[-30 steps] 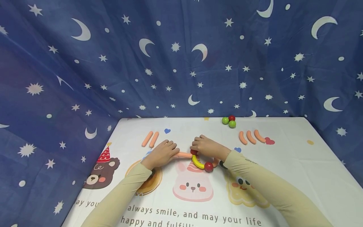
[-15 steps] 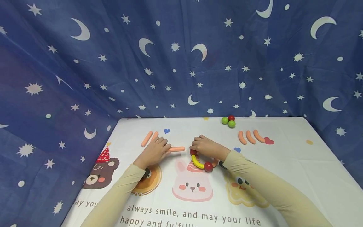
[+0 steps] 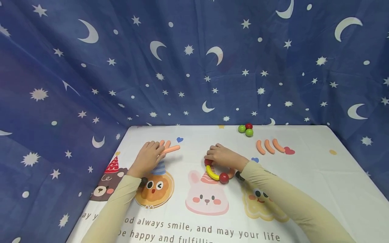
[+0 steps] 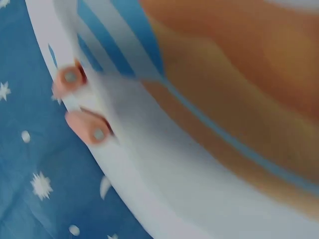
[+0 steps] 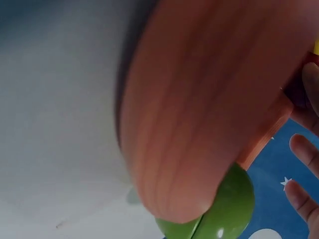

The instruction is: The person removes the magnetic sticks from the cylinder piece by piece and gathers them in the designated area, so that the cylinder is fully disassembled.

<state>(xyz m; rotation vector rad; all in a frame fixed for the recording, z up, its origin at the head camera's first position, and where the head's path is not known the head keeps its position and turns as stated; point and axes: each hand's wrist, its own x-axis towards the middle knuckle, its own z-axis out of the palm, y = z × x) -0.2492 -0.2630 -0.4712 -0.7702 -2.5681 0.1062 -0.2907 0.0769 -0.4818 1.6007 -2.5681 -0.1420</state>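
Note:
In the head view my left hand (image 3: 147,158) pinches a straight pink stick (image 3: 172,149) beside two similar sticks (image 3: 165,143), which it partly hides. Those two show round grey end discs in the left wrist view, where the hand is out of frame. My right hand (image 3: 224,157) holds a red ball (image 3: 208,162), joined to a curved yellow stick (image 3: 212,173). A second red ball (image 3: 224,178) touches the yellow stick's other end, with a curved pink stick (image 3: 232,173) beyond. The right wrist view shows a green ball (image 5: 229,204) behind a large pink stick (image 5: 189,119).
Three curved pink sticks (image 3: 269,146) lie at the right. Green and red balls (image 3: 249,132) cluster near the back edge. A printed white cloth (image 3: 304,175) covers the table, with a blue star-patterned curtain (image 3: 194,67) behind and at the left.
My left hand has carried the straight pink stick leftward and back, away from the yellow stick, to the two loose sticks. My right hand has stayed in place.

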